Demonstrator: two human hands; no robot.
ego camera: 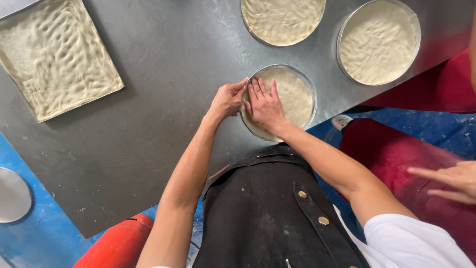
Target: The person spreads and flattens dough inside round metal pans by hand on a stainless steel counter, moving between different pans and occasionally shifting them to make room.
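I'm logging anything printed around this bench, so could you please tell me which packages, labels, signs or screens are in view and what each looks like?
None in view: no package, label, sign or screen.
Only unmarked things: round dough pan under the left hand and right hand, two more round pans, a rectangular dough tray, grey table.

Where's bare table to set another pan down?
Bare table lies between the rectangular dough tray and the round pan under the left hand and right hand. The top right is crowded with two round pans.
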